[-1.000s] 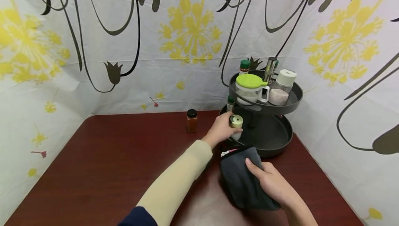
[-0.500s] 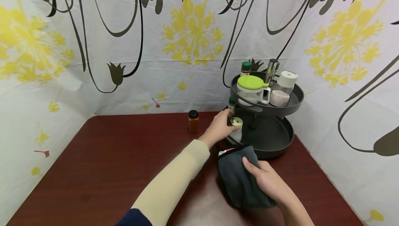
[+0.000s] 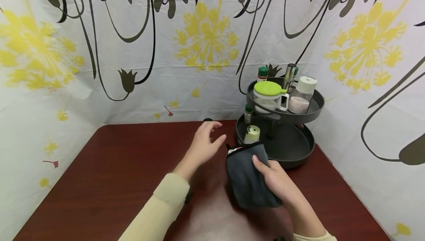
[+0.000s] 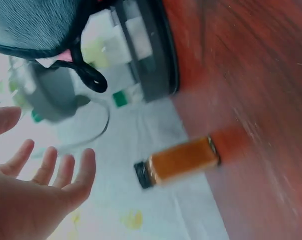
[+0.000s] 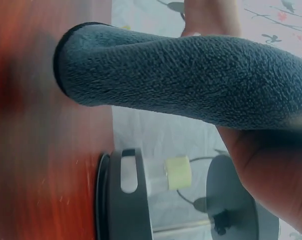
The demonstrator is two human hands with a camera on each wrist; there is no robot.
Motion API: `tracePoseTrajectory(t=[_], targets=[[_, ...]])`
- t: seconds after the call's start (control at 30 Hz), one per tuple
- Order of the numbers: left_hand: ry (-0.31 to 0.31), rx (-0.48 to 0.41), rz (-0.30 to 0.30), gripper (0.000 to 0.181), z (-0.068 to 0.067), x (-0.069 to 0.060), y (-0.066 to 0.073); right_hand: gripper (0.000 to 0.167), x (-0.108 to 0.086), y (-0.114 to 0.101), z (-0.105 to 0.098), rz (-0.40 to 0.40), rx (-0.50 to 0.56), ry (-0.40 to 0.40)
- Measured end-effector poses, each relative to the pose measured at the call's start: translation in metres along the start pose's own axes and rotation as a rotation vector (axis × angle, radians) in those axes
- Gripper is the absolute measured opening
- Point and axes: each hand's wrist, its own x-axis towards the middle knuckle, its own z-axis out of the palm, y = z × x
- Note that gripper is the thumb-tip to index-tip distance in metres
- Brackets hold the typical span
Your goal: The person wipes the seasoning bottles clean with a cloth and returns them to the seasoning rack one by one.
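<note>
My left hand point(image 3: 200, 147) is lifted over the table with its fingers loosely bent and nothing in them. Just behind it stands a square spice jar point(image 4: 183, 160) with orange-brown contents; in the head view the hand covers all but its black lid point(image 3: 207, 120). A folded dark grey cloth point(image 3: 247, 180) is pinched in my right hand point(image 3: 277, 182), thumb on top, in front of the turntable rack. Inside the rack's lower tray point(image 3: 289, 150) stands a shaker with a pale yellow cap point(image 3: 253, 133), its base hidden by the cloth.
A small green-capped bottle point(image 3: 248, 114) also stands in the lower tray. The upper tray point(image 3: 310, 116) bears a green-lidded jar point(image 3: 267, 95), a white-capped shaker point(image 3: 300, 97), a metal cylinder point(image 3: 289, 76) and another green-capped bottle point(image 3: 263, 73). Patterned cloth hangs behind the dark red table point(image 3: 116, 174).
My left hand has let go of the yellow-capped shaker, leaving it in the lower tray, and moved left in front of the spice jar. The right hand and cloth have shifted slightly left and up.
</note>
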Motion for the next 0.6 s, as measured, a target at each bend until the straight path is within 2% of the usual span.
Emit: tracePoseTrajectory(t=[0.1, 0.23, 0.33, 0.4, 0.47, 0.6], targets=[[0.089, -0.032, -0.012, 0.039, -0.014, -0.026, -0.002, 0.062, 0.005, -0.006, 0.004, -0.017, 0.041, 0.012], [0.219, -0.045, -0.061, 0.038, -0.025, -0.063, -0.011, 0.064, 0.010, -0.009, 0.005, 0.002, 0.132, 0.011], [0.256, -0.039, -0.104, 0.038, -0.030, -0.082, -0.020, 0.065, 0.011, -0.010, 0.003, 0.017, 0.199, 0.024], [0.256, -0.026, -0.130, 0.038, -0.031, -0.087, -0.027, 0.066, 0.011, -0.010, 0.002, 0.021, 0.225, 0.039], [0.243, -0.014, -0.158, 0.038, -0.033, -0.088, -0.032, 0.066, 0.011, -0.009, 0.002, 0.023, 0.243, 0.044], [0.209, 0.004, -0.200, 0.040, -0.037, -0.077, -0.039, 0.066, 0.013, -0.007, 0.004, 0.023, 0.255, 0.023]])
